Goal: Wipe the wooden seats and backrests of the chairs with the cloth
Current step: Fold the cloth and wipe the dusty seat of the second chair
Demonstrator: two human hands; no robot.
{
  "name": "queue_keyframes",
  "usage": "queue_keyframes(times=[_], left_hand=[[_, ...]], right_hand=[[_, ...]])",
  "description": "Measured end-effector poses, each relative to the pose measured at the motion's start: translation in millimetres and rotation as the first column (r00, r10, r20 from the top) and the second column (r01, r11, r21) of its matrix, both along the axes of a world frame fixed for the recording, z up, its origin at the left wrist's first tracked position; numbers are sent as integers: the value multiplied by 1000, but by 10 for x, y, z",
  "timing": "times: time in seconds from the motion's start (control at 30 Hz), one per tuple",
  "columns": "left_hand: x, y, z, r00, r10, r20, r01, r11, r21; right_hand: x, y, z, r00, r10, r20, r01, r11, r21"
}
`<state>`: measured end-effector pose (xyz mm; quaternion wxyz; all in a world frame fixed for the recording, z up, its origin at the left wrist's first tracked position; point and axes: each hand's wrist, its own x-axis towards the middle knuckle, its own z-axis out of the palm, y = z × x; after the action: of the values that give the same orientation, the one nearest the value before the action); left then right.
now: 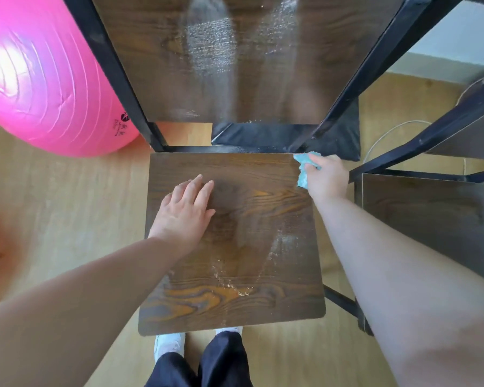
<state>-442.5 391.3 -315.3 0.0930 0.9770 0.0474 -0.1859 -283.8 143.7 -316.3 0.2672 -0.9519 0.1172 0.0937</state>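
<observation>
a ribbed pink exercise ball (39, 79) sits at far left. your left hand (183, 212) lies flat, fingers straight, on the dark wooden chair seat (243, 263). your right hand (327, 178) bunches a crumpled pale blue cloth (302, 175) in curled fingers at the seat's far right corner.

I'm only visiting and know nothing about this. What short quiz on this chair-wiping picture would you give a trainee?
1. Fill in: the big ball left of the seat is ____ in colour.
2. True or false: the left hand rests flat on the seat, holding nothing.
3. Where is the cloth that the right hand grips?
A. at the seat's far right corner
B. under the left hand
C. on the ball

Key: 1 pink; 2 true; 3 A.
</observation>
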Motion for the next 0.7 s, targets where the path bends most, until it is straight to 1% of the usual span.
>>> queue_keyframes(times=[0.17,0.3,0.37,0.43,0.57,0.7], left_hand=[[352,-204,-56,999,-46,22,46,999,11],[493,-313,-93,997,-77,22,76,997,24],[511,-345,-112,997,-79,13,79,997,25],[506,-369,-123,997,-82,0,82,996,23],[468,-402,-108,996,-81,-21,81,997,15],[411,-415,-41,997,-77,-27,77,997,2]], right_hand=[[201,44,-133,1000,-31,-7,30,997,-72],[217,15,-230,997,-54,-60,56,998,31],[189,11,-254,997,-46,-57,49,997,61],[132,15,-251,998,1,-58,2,999,46],[-84,-6,-305,977,198,-81,-196,980,38],[-441,-2,-300,961,257,-102,-252,966,59]])
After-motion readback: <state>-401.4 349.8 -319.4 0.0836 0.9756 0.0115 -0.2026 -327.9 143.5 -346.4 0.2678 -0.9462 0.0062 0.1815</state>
